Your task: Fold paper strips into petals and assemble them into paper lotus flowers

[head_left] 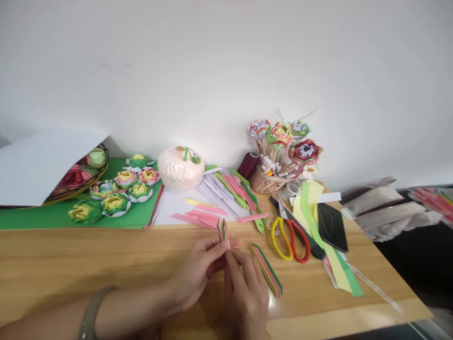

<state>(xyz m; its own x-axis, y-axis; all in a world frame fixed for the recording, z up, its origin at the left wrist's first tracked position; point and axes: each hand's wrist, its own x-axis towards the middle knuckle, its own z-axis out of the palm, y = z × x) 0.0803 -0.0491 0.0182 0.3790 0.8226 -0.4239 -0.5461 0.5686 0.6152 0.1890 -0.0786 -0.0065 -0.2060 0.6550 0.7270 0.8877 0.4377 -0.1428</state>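
Nearest, at the front of the worktop [88, 269]: left hand [198, 271], its grip clamped on a bundle of folded paper strips [222, 231], thumb laid across it. The bundle stands almost upright above the fingers, layered ends pointing away; probably held this way to keep the layers aligned. Right hand [247, 288] is bent in at the lower end, fingertips beside the left thumb; its thumb side is hidden, so I cannot tell whether its grip is together on the paper.

Just right of the right hand: a second stack [266, 270] of folded strips lies slantwise, apparently parked within easy reach. Beyond it, scissors [289, 238] rest with handles toward the person, presumably for quick pickup; a phone [332, 227] lies farther right among flat paper strips [309, 212].

Farther back: loose pink strips [200, 216] overlap white sheets [164, 215]. To the left, paper flowers [118, 204] are grouped on a green sheet [21, 219], likely to keep them clear of the work area. A basket [267, 184] holds more flowers upright on sticks.

Surface: pale wood grain, bare in the left foreground, crowded at the back and right. Room: plain whitish wall [226, 61] behind; dark area beyond the right edge.
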